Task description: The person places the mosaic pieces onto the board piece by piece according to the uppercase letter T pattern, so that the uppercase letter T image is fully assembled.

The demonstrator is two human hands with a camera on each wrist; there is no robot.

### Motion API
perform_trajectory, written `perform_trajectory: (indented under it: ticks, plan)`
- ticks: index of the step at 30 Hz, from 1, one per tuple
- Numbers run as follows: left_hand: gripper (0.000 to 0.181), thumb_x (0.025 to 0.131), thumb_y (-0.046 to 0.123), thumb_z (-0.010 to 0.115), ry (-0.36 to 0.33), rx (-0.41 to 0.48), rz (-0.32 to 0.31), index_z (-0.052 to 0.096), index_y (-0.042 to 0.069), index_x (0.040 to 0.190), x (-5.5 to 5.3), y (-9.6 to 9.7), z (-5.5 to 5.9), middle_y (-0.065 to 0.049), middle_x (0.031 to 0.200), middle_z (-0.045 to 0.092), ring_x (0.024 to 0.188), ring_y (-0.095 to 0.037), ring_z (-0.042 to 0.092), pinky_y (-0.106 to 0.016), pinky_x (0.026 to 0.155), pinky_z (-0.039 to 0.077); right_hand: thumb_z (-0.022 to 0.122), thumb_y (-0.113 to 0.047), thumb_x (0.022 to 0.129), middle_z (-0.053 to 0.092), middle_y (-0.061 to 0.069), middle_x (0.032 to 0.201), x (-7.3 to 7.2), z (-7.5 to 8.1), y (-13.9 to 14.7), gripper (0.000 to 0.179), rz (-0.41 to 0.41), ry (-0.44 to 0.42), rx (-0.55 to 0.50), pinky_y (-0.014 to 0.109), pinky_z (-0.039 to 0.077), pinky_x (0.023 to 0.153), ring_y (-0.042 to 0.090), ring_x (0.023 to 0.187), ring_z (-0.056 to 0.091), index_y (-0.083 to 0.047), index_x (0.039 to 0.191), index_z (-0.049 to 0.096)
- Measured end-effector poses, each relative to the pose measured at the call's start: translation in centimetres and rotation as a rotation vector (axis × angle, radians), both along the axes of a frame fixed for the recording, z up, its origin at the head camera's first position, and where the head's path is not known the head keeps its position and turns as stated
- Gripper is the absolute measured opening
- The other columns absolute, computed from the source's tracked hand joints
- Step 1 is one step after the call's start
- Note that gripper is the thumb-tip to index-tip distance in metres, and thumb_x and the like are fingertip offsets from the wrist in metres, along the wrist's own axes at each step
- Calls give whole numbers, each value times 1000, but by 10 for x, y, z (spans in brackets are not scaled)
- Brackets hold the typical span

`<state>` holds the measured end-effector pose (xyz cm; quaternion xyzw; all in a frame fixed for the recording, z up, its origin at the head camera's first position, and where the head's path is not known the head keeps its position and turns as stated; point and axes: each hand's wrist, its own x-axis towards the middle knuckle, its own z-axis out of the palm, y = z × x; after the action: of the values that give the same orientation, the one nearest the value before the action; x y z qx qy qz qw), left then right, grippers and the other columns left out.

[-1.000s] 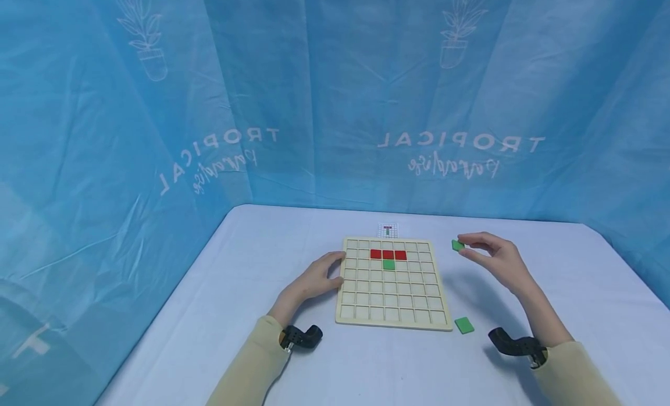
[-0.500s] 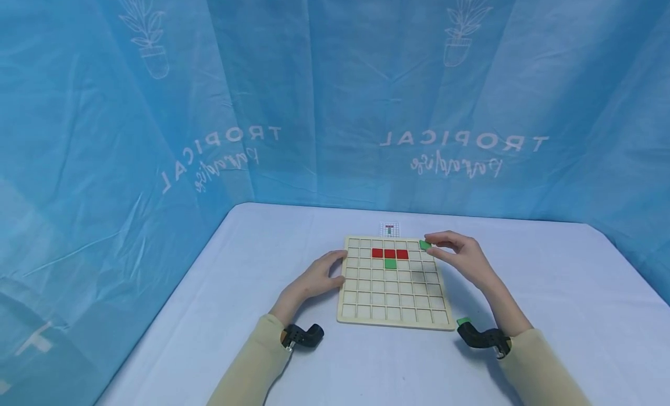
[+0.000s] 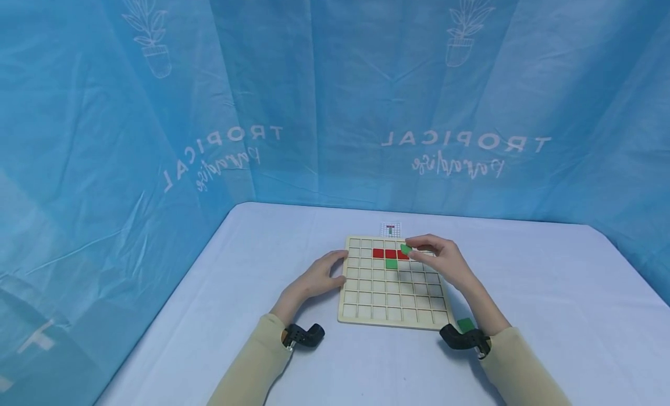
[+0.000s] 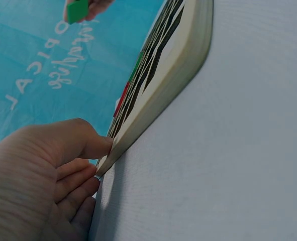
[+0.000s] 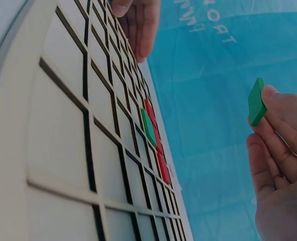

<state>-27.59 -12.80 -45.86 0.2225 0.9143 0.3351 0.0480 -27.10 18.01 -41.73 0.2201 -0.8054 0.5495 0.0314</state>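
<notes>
My right hand [image 3: 444,260] pinches a green square tile [image 5: 257,102] between thumb and fingers, holding it above the upper part of a wooden grid board [image 3: 371,314]. Three red tiles [image 3: 390,254] lie in a row on the board, the rightmost partly covered by the held tile. Directly below the middle red one sits another green tile [image 3: 391,264]. My left hand [image 3: 316,277] rests against the board's left edge, its thumb and fingertips touching the rim. A further loose green tile [image 3: 465,324] lies by the board's lower right corner, partly hidden by the right wrist's camera.
Behind the board lies a small printed card [image 3: 390,229] with a grid pattern. A white cloth covers the table [image 3: 377,371]. Blue curtains [image 3: 335,103] with lettering stand behind it and to the left.
My right hand has carried the green tile leftward from beside the board to above it, near the rightmost red tile. The left hand stays at the board's edge.
</notes>
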Motion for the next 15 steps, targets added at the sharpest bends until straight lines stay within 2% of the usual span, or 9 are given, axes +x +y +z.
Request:
perform_trajectory:
  ticks: [7, 12, 15]
  plan:
    - [63, 86, 19, 61, 2, -1, 2, 37, 6, 144, -1, 0, 0, -10, 146, 38, 137, -25, 30, -37, 112, 26, 66, -8, 89, 60, 19, 120, 15, 16, -15, 30, 19, -16, 24, 25, 48, 92, 33, 113, 55, 2, 117, 63]
    - [64, 86, 19, 61, 1, -5, 4, 38, 6, 144, -1, 0, 0, -10, 146, 38, 136, -25, 30, -38, 112, 26, 67, -7, 87, 61, 18, 120, 22, 21, -22, 30, 25, -22, 37, 36, 49, 94, 32, 112, 55, 3, 115, 63]
    - [64, 86, 18, 61, 2, -5, 3, 38, 6, 144, -1, 0, 0, -10, 146, 38, 136, -25, 30, -38, 112, 26, 68, -7, 86, 61, 17, 120, 21, 17, -26, 31, 31, -18, 38, 44, 48, 94, 32, 110, 56, 4, 116, 63]
